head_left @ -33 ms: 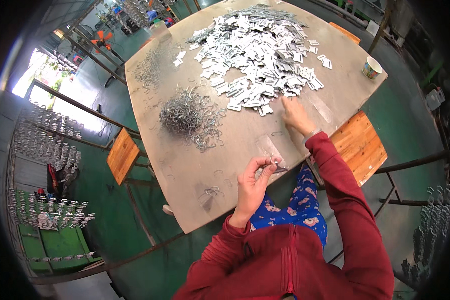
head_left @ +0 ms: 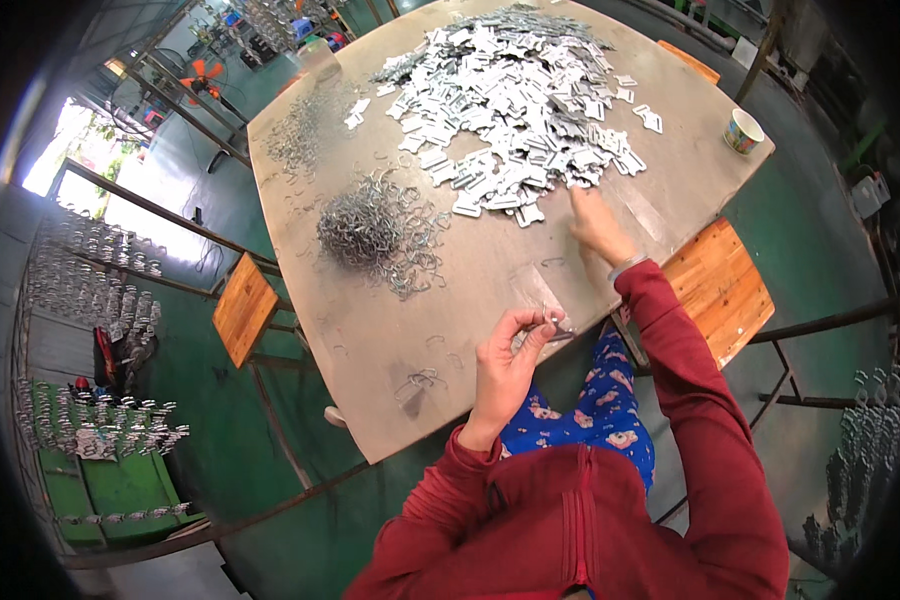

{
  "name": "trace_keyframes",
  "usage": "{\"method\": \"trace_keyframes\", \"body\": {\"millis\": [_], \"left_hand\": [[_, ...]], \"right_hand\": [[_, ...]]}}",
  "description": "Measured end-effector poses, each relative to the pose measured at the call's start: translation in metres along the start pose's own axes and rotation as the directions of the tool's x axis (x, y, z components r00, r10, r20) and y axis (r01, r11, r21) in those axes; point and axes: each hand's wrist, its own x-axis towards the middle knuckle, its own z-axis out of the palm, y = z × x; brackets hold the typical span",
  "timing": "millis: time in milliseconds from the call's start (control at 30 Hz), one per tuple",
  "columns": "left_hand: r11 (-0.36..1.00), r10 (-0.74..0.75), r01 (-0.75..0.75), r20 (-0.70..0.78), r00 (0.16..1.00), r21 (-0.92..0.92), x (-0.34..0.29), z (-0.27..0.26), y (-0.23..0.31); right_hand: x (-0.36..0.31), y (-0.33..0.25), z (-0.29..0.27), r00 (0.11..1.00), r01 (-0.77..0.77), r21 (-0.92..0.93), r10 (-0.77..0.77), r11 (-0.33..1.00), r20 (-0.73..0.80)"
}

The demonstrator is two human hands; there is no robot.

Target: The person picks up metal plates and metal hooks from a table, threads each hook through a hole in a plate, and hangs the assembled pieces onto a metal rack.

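The small metal piece [head_left: 554,317] is at the lower centre of the frame, pinched between thumb and forefinger of the left hand [head_left: 503,372], just above the near edge of the counter [head_left: 485,290]. The grip appears chosen to keep the piece raised and its end exposed. The fingers cover most of it, so its long axis cannot be established; a bright tip shows at the right side of the pinch. A dark, narrow form beneath the fingertips slants slightly up toward the right; whether it belongs to the held piece cannot be told.

The right hand [head_left: 596,228] reaches to the lower edge of the pile of flat plates [head_left: 510,110] at upper centre, fingers pointing up the frame. Whether it grasps a plate cannot be told. The plates lie in mixed directions. One loose plate [head_left: 648,118], right of the pile, has its long axis running from upper left to lower right.

Left of centre stands a tangled heap of wire hooks [head_left: 362,230], apart from the main pile of plates; the separation seems meant to keep the two kinds sorted and both within reach. Finer pieces [head_left: 298,135] are scattered toward the upper left. A paper cup [head_left: 743,132] stands at the counter's right corner, presumably out of the way. A wooden stool [head_left: 720,290] is beside the right sleeve.
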Motion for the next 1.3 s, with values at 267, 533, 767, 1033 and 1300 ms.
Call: {"method": "trace_keyframes", "body": {"millis": [267,533,767,1033,1300], "left_hand": [[0.998,-0.02,0.011,0.157,0.987,0.062,0.009,0.017,-0.026],[0.989,-0.064,0.043,0.152,0.986,0.139,0.006,0.034,-0.04],[0.962,0.027,-0.075,0.184,0.983,0.262,0.004,0.028,-0.036],[0.856,0.254,-0.319,0.205,0.945,0.407,-0.002,0.018,-0.037],[0.857,0.351,-0.372,0.126,0.928,0.356,-0.004,0.006,-0.022]], "right_hand": [[-0.085,-0.052,-0.076,0.82,-0.53,0.818,0.381,0.225,0.426],[-0.124,-0.103,-0.103,0.804,-0.406,0.913,0.488,0.031,0.341],[-0.129,-0.116,-0.105,0.82,-0.374,0.908,0.524,0.187,0.23],[-0.131,-0.138,-0.115,0.856,-0.376,0.818,0.502,0.435,0.126],[-0.137,-0.166,-0.11,0.882,-0.158,0.949,0.471,0.272,0.012]]}}
